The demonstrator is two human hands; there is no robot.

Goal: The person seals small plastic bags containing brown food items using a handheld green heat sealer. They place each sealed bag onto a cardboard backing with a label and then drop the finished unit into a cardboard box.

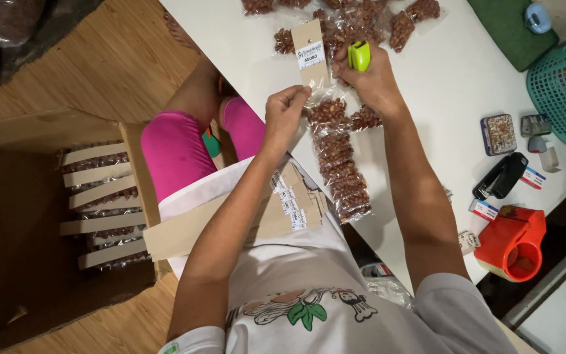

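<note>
My left hand (284,108) pinches the nut bag (335,147) under its cardboard header (310,52), steadying it while my right hand (371,78), at one o'clock, grips a green stapler (359,56).

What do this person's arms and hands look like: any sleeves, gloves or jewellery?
Both arms are bare from short pale grey sleeves down. Left hand and right hand wear no gloves; no rings, watch or bracelets show.

matt brown cardboard header card (312,52), glossy clear plastic peanut bags (339,160), shiny lime plastic stapler (359,56), smooth white tabletop (447,85)
</note>
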